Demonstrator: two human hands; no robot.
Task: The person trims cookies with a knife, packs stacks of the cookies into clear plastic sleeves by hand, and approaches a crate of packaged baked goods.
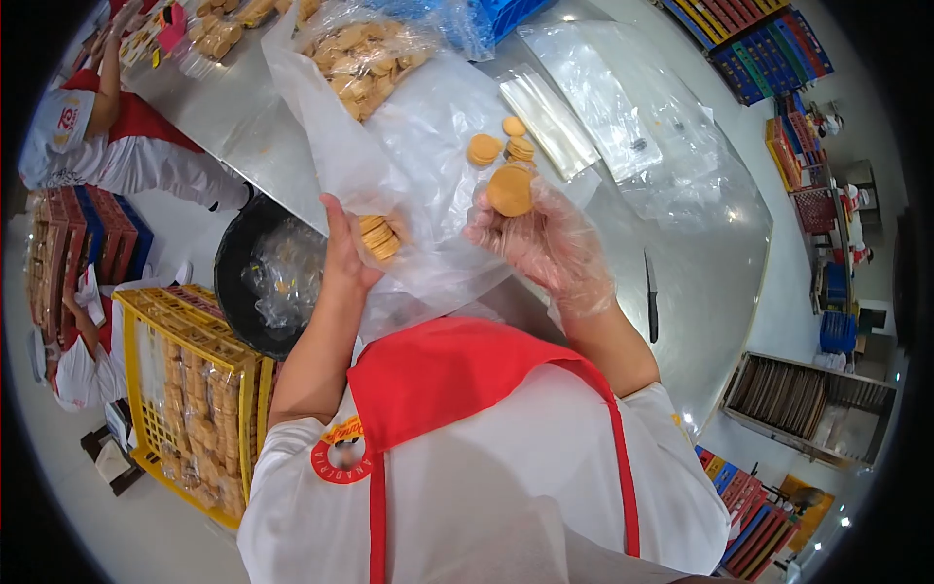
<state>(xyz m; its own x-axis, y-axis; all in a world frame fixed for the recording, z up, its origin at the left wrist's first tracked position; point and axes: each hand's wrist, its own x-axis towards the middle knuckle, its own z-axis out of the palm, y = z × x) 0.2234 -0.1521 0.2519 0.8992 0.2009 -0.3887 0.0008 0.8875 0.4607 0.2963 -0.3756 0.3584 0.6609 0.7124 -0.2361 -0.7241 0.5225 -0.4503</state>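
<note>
My left hand (348, 245), bare, is closed round a short stack of round, flat cookies (379, 237). Clear plastic seems to wrap this stack, though its edges are hard to make out. On my right hand (550, 243) is a transparent plastic glove; its fingers pinch a round tan cookie (511, 190), flat face up. Whether more cookies lie under that one is hidden. Just beyond it, small piles of cookies (484, 149) rest on a large white plastic sheet or bag (413, 146). Further back, many more cookies (362, 68) are heaped in the bag.
A black-handled knife (652, 297) lies on the metal table (700, 282) at right. Flat clear bags (551, 122) are stacked beyond it. To my left stand a black bin (238, 282) holding plastic and a yellow crate (146, 389) of packed goods. Another person (126, 146) works at far left.
</note>
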